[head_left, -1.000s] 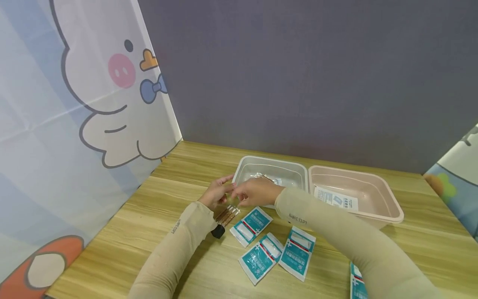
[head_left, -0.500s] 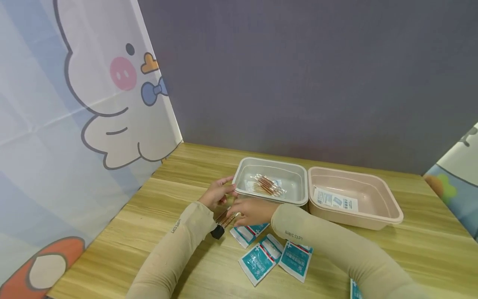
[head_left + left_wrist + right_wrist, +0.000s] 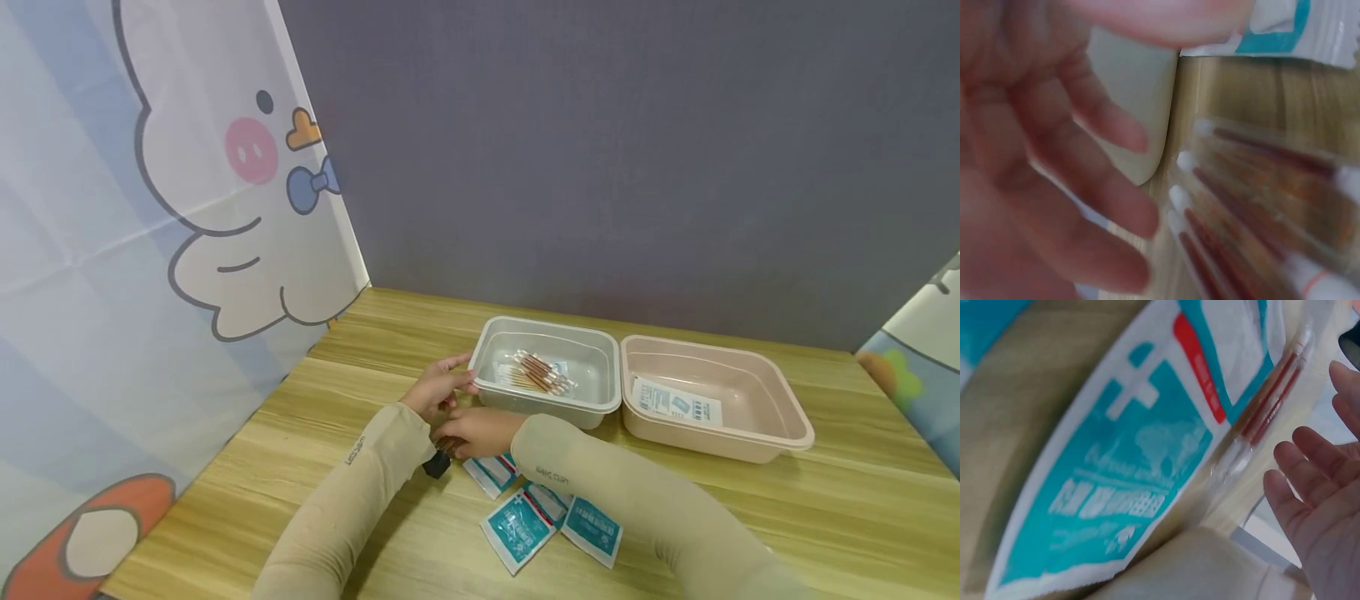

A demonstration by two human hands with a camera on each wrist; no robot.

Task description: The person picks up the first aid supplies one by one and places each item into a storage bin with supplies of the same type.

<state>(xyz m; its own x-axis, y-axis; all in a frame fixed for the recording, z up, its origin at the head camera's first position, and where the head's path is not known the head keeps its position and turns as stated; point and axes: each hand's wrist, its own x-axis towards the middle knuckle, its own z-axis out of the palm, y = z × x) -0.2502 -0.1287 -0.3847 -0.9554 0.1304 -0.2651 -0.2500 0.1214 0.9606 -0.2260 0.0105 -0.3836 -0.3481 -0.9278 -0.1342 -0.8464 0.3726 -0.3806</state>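
Several cotton swabs with brown-red sticks and white tips, in clear wrap [image 3: 1241,215], lie on the wooden table; the head view mostly hides them behind my right hand. My left hand [image 3: 435,392] is at the near left corner of the grey bin [image 3: 600,371], its fingers relaxed and apart; contact with the bin is unclear. My right hand [image 3: 487,431] reaches low over the swabs from the right. In the right wrist view its fingers are loosely extended beside wrapped swabs [image 3: 1272,403], holding nothing visible. Teal-and-white packets [image 3: 519,532] lie just in front.
More wrapped swabs [image 3: 542,375] lie inside the grey bin. To its right stands a pink bin [image 3: 750,387] with a printed label sheet [image 3: 677,402] in it. A dark panel [image 3: 600,167] rises behind the table, with a cartoon cloth [image 3: 75,333] at left.
My right hand has come down from over the grey bin's front edge, toward me and slightly left, to the swabs on the table. My left hand has stayed nearly still.
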